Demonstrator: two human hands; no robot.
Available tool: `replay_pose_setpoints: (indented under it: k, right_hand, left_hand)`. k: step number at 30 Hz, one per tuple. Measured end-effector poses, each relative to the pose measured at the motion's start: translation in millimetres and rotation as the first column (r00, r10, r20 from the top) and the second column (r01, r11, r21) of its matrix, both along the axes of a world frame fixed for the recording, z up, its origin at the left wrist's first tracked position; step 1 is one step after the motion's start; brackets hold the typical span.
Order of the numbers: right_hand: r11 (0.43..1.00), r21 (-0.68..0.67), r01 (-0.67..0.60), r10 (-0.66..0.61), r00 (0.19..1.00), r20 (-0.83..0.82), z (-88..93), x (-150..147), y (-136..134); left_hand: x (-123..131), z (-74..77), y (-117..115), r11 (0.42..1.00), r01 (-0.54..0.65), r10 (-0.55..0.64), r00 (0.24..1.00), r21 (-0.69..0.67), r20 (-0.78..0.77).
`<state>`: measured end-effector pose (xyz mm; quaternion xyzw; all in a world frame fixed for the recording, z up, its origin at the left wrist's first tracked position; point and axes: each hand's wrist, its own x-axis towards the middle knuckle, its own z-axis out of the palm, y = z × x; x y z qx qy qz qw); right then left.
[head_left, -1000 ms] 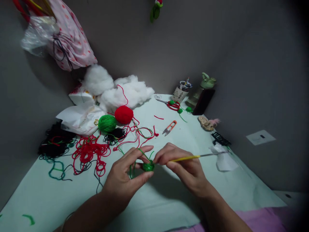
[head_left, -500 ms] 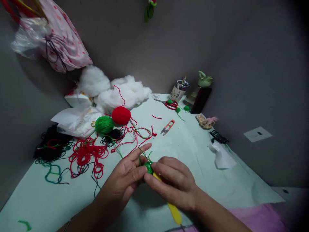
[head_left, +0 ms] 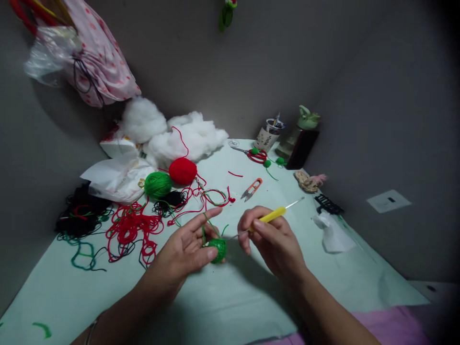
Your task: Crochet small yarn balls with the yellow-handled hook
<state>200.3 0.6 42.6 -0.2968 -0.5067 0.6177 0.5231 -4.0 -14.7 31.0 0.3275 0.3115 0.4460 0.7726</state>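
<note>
My left hand [head_left: 185, 251] pinches a small green crocheted piece [head_left: 217, 249] between thumb and fingers, with green yarn looped over the outstretched index finger. A little to its right, my right hand [head_left: 271, 237] grips a yellow-handled crochet hook [head_left: 273, 215]; the handle's far metal end points up and to the right, and the hook end reaches toward the green piece. Both hands hover low over the pale green table cover [head_left: 233, 297]. Beyond them lie a green yarn ball [head_left: 158, 184] and a red yarn ball [head_left: 183, 171].
Tangled red yarn [head_left: 131, 229] and black yarn [head_left: 81, 213] spread at the left. White stuffing [head_left: 179, 134] and a white plastic bag [head_left: 117, 177] sit behind. Orange snips [head_left: 252, 189], red scissors [head_left: 253, 155], a cup [head_left: 268, 135], a bottle [head_left: 300, 136] and crumpled paper [head_left: 332, 232] lie to the right.
My right hand has lifted away from the green piece and turned the hook, so its handle now points up-right instead of down toward me. The left hand keeps hold of the piece.
</note>
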Motion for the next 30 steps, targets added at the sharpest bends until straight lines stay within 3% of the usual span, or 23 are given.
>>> replay_pose_setpoints:
  k: [2, 3, 5, 7, 8, 9, 12, 15, 18, 20, 23, 27, 30]
  right_hand:
    - [0.991, 0.129, 0.025, -0.040, 0.992, 0.121, -2.7, -4, -2]
    - [0.957, 0.283, 0.058, -0.128, 0.963, 0.235, -5.1, -6, -4]
    - [0.778, 0.627, 0.048, -0.390, 0.819, 0.421, -10.6, -8, -10]
    - [0.587, 0.809, -0.025, -0.567, 0.701, 0.433, -14.3, -7, -15]
    - [0.535, 0.844, -0.038, -0.605, 0.680, 0.415, -14.6, -7, -17]
    - [0.531, 0.847, -0.033, -0.606, 0.683, 0.407, -13.7, -6, -18]
    - [0.668, 0.744, 0.035, -0.487, 0.776, 0.400, -6.1, -2, -17]
    - [0.833, 0.538, 0.131, -0.321, 0.906, 0.276, 1.2, 2, -11]
    - [0.927, 0.335, 0.170, -0.208, 0.975, 0.080, 4.2, 5, -5]
    - [0.973, 0.208, 0.102, -0.104, 0.995, -0.005, 4.7, 4, -2]
    - [0.984, 0.176, 0.003, -0.007, 1.000, 0.019, 4.0, -1, -1]
    - [0.939, 0.343, 0.006, -0.077, 0.978, 0.193, 0.1, -7, -4]
    - [0.946, 0.323, 0.037, -0.094, 0.982, 0.163, -4.2, -7, -4]
  left_hand:
    - [4, -0.6, -4, 0.997, -0.071, 0.072, 0.997, 0.025, -0.035]
    - [7, -1.1, -6, 0.995, -0.099, 0.100, 0.994, 0.032, -0.049]
    - [12, -1.8, -9, 0.993, -0.118, 0.118, 0.992, 0.013, -0.053]
    - [14, -1.6, -11, 0.995, -0.084, 0.084, 0.996, -0.051, -0.010]
    - [14, -1.0, -11, 0.995, -0.047, 0.049, 0.998, -0.085, 0.031]
    - [14, -0.2, -10, 0.994, -0.001, 0.010, 0.997, -0.112, 0.080]
    - [9, 2.3, -6, 0.985, 0.094, -0.063, 0.976, -0.145, 0.207]
    - [2, 3.6, -1, 0.986, 0.065, -0.028, 0.971, -0.155, 0.236]
    - [-1, 3.1, 0, 0.991, 0.042, -0.013, 0.973, -0.123, 0.229]
    - [0, 1.9, -2, 0.995, 0.042, -0.020, 0.975, -0.092, 0.221]
    - [4, -1.0, -4, 0.997, 0.032, -0.021, 0.985, -0.063, 0.170]
    - [7, -3.1, -3, 1.000, -0.002, 0.002, 0.998, 0.012, 0.062]
    - [6, 0.6, -3, 0.998, -0.048, 0.051, 0.996, 0.040, -0.068]
